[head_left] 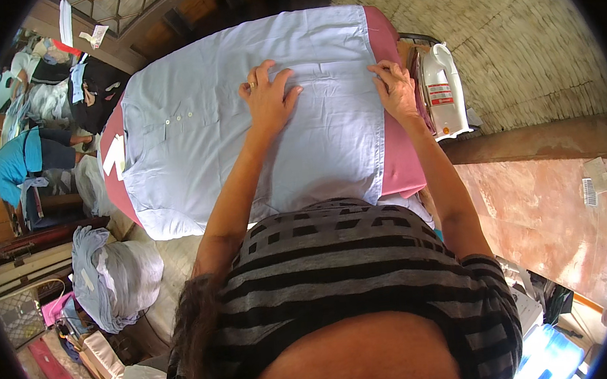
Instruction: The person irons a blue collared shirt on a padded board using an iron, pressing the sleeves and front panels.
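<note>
Pink-covered board (pixel 401 161) bears one pale blue garment (pixel 209 154), spread flat, lightly creased, three pale buttons (pixel 179 117) in line. Left hand (pixel 268 100): fingers apart, over it. Right hand (pixel 397 93): fingers bent at hem (pixel 377 128); pinch cannot be determined.

looks like a small clothes workroom, with a shirt (pixel 321 146) flat on a padded red surface (pixel 397 160) and heaps of clothes (pixel 128 279) nearby.

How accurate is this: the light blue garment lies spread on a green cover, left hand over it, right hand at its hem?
Wrong on colour: the head view shows a pink cover, not green, under the garment. The rest stands.
</note>
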`<state>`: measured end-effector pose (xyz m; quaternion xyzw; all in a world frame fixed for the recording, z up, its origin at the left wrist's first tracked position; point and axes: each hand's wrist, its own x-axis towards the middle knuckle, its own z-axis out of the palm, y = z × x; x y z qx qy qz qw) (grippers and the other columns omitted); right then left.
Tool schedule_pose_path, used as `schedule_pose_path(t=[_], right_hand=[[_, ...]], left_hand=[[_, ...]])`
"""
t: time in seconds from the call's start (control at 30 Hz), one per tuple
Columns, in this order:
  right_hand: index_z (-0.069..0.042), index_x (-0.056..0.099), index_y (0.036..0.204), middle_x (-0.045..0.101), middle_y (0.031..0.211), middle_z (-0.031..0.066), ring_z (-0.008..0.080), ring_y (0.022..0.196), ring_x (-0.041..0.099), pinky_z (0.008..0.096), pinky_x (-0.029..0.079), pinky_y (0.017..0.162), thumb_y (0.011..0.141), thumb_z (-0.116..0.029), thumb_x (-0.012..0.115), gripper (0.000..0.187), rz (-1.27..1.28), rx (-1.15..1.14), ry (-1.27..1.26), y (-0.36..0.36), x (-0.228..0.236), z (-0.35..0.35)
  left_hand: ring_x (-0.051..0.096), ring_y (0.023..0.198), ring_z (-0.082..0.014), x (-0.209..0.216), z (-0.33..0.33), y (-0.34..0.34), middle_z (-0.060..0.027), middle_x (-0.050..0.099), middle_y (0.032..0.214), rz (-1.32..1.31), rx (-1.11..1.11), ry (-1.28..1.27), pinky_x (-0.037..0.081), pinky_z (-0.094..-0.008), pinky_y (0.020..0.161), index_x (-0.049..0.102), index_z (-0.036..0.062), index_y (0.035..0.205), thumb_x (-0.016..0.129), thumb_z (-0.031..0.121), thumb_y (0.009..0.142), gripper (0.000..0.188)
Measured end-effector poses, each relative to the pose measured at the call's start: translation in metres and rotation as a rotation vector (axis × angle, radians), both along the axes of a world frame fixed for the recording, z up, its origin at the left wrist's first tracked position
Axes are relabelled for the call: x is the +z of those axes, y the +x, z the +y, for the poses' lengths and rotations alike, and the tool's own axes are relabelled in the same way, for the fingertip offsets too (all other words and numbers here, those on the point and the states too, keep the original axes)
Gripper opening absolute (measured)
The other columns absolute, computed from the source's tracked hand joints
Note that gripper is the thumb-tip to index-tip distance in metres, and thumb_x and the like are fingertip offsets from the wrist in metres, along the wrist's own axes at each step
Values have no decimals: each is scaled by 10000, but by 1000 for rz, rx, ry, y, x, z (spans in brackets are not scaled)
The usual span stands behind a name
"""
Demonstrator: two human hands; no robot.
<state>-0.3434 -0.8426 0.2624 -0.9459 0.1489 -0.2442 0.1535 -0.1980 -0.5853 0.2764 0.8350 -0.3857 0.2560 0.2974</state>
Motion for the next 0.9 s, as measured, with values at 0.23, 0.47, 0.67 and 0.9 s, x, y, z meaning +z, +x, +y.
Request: schedule_pose_path(t=[0.23,0.47,0.67,0.9], right_hand=[[-251,677,1187,571,1192,-36,247,1065,547,430,441,885,887,-199,647,306,3,10,21,2,-1,1],[-241,677,1184,566,1197,-43,236,1082,535,422,410,917,879,-193,658,310,28,-1,26,0,3,4],[-234,678,1182,561,1200,-38,239,1072,536,423,418,910,870,-185,659,316,47,-5,57,0,5,4],[-239,669,1198,555,1187,-24,247,1074,532,432,422,910,835,-183,664,368,46,-20,49,0,7,5]], left_hand=[[597,865,-294,-15,-4,18,-77,611,924,205,-409,2,468,-407,767,687,101,892,666,116,801,94],[593,822,-314,6,-59,0,-73,600,833,247,-331,78,482,-418,746,671,73,828,653,90,836,26],[577,877,-297,-18,-62,11,-64,588,944,221,-357,-89,487,-407,763,694,105,956,679,87,811,147],[559,948,-264,-11,-82,-8,-32,594,1029,120,-434,10,464,-431,798,707,125,1008,669,21,739,290]])
